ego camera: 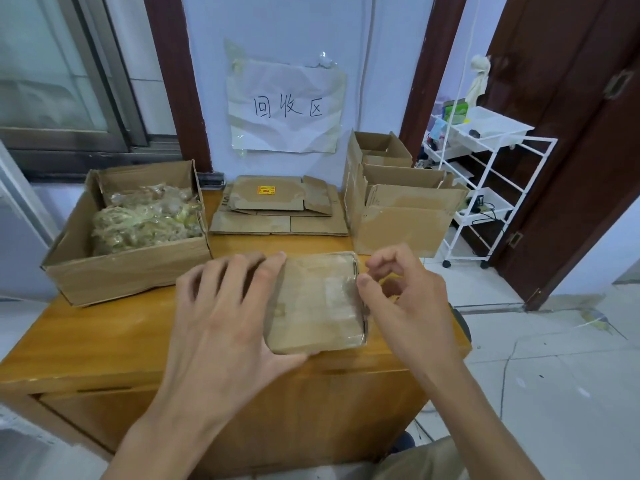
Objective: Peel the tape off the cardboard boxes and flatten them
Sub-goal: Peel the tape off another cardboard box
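At the centre of the frame, low on the wooden table (104, 344), we have a small taped cardboard box (317, 303) lying flat on its broad face. Our left hand (221, 317) rests on its left side with the fingers spread and fairly straight, thumb along the near edge, steadying it. Our right hand (405, 299) sits at the box's right edge, thumb and forefinger drawn close together as if pinching the clear tape (360, 292) there; whether they actually have hold of the film we cannot tell.

We judge the task to be midway. A pile of flattened boxes (278, 211) lies at upper centre, against the wall. A large open box (128, 230) at the left of the frame is filled with crumpled stripped tape (145, 216). At the upper right, open standing boxes (398, 199) are still to be flattened. The box in hand is still wrapped in glossy tape, so it seems only just started.

Its long axis runs roughly from the near edge of the table towards the wall, leaning slightly rightward at the far end.
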Demonstrator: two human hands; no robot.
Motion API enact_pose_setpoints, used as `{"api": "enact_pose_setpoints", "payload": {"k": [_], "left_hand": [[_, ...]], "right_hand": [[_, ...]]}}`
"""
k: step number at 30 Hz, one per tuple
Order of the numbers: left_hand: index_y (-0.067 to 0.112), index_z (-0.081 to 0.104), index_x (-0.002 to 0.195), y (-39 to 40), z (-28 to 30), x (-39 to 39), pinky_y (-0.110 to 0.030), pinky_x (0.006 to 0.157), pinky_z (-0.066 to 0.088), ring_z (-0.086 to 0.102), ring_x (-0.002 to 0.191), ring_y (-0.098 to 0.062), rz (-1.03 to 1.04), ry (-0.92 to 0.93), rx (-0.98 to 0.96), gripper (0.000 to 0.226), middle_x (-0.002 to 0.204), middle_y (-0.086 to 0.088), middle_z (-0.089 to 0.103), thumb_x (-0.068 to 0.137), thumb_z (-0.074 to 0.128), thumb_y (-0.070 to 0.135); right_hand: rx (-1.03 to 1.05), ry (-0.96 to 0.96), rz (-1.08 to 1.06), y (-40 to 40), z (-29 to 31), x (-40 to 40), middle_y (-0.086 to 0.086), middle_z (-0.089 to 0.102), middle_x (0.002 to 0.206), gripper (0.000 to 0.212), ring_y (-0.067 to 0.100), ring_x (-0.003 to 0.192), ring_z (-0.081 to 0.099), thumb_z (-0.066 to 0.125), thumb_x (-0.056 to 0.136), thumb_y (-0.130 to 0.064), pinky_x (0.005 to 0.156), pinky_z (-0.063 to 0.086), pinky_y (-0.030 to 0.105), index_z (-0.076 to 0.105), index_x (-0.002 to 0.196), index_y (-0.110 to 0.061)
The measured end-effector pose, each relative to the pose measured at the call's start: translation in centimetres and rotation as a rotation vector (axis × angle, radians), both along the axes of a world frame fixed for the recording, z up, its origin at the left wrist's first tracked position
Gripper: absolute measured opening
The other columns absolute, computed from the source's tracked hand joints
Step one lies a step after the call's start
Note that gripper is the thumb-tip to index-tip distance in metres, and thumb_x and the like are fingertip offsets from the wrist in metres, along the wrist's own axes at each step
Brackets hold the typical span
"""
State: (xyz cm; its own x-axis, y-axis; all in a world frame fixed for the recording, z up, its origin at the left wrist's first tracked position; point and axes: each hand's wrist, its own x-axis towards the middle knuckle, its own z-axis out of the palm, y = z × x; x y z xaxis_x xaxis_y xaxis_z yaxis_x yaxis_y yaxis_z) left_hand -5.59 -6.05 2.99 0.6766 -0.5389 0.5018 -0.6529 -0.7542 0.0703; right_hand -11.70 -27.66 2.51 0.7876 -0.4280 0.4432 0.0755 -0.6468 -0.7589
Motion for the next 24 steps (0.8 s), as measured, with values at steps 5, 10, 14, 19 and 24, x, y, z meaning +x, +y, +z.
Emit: {"api": "enact_pose_setpoints", "payload": {"k": [5, 10, 14, 19, 24], "left_hand": [[0.013, 0.051, 0.142, 0.1, 0.1, -0.4, -0.049, 0.098, 0.037, 0.052, 0.114, -0.031, -0.01, 0.012, 0.012, 0.114, 0.13, -0.009, 0.055, 0.052, 0.07, 0.08], [0.015, 0.048, 0.146, 0.4, 1.2, -0.1, -0.049, 0.1, 0.036, 0.052, 0.117, -0.029, -0.042, 0.053, 0.049, 0.116, 0.132, -0.005, 0.053, 0.062, 0.056, 0.095], [0.034, 0.044, 0.147, 0.3, 3.2, 0.2, -0.041, 0.104, 0.035, 0.047, 0.119, -0.008, -0.145, 0.201, -0.114, 0.097, 0.13, 0.02, 0.047, 0.081, 0.017, 0.099], [0.046, 0.054, 0.14, -4.1, 5.6, 1.0, -0.033, 0.097, 0.045, 0.055, 0.112, 0.003, -0.26, 0.107, -0.244, 0.044, 0.127, 0.028, 0.059, 0.1, 0.044, 0.06], [0.041, 0.074, 0.114, -5.1, 5.4, 2.7, -0.038, 0.079, 0.057, 0.068, 0.099, -0.004, -0.313, 0.163, -0.321, 0.026, 0.105, 0.025, 0.074, 0.091, 0.062, 0.047]], "right_hand": [[-0.284, -0.165, -0.026, -0.3, 0.8, 0.1, -0.019, 0.07, 0.077, 0.016, 0.003, 0.075, 0.07, 0.064, 0.101, -0.031, 0.063, 0.057, 0.03, 0.072, 0.09, -0.024], [-0.476, -0.277, -0.104, -0.5, 0.5, 0.5, -0.01, 0.063, 0.071, 0.033, 0.011, 0.056, 0.058, 0.049, 0.109, -0.038, 0.047, 0.049, 0.04, 0.067, 0.09, -0.018], [-0.53, -0.239, -0.135, -0.4, 1.3, 0.7, -0.009, 0.059, 0.068, 0.035, 0.015, 0.054, 0.055, 0.045, 0.109, -0.042, 0.047, 0.047, 0.039, 0.059, 0.087, -0.018], [-0.35, -0.283, 0.107, 0.3, 2.4, 0.9, -0.012, 0.055, 0.065, 0.025, 0.01, 0.058, 0.054, 0.058, 0.106, -0.031, 0.051, 0.039, 0.022, 0.062, 0.086, -0.016], [0.1, -0.244, 0.27, -0.2, 1.8, 1.1, 0.0, 0.054, 0.058, 0.029, 0.009, 0.049, 0.051, 0.054, 0.105, -0.029, 0.05, 0.04, 0.022, 0.058, 0.086, -0.007]]}}
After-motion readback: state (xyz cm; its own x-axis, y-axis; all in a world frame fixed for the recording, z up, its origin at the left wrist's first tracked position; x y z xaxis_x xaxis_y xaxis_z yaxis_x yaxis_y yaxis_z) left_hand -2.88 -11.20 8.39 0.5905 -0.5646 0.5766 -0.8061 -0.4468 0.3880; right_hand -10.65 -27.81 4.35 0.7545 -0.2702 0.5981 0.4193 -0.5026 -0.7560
